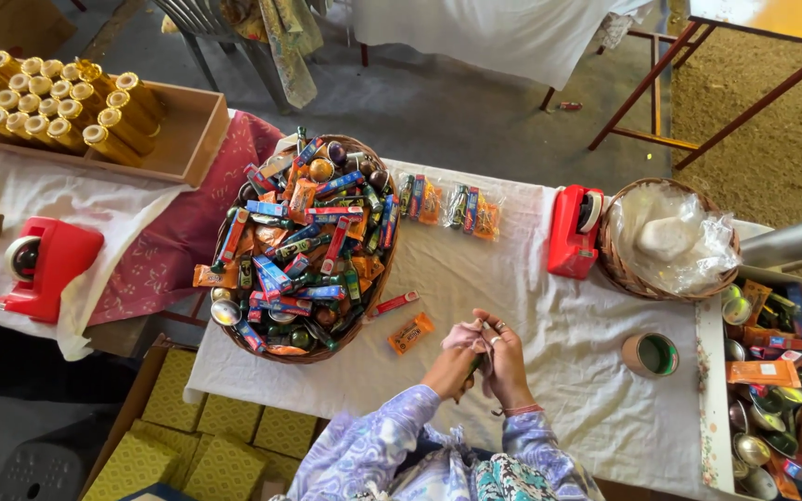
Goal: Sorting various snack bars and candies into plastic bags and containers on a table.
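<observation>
From the head camera, the left hand (457, 357) and the right hand (505, 357) meet at the near edge of the desk (531, 306), which is covered in a white cloth. Both hands are closed, fingers pinching a small pink wrapper (465, 336) held between them just above the cloth. Just left of the hands lies an orange sachet (410, 333), with a slim red packet (392, 303) beyond it. Further left, a wicker basket (306, 246) brims with mixed coloured sachets and small tins. At the far side, clear bagged sets (447, 201) lie beside a red tape dispenser (575, 230) and a plastic-lined basket (666, 239). A roll of tape (651, 354) sits to the right, near a tray of small metal bowls (777, 390).
</observation>
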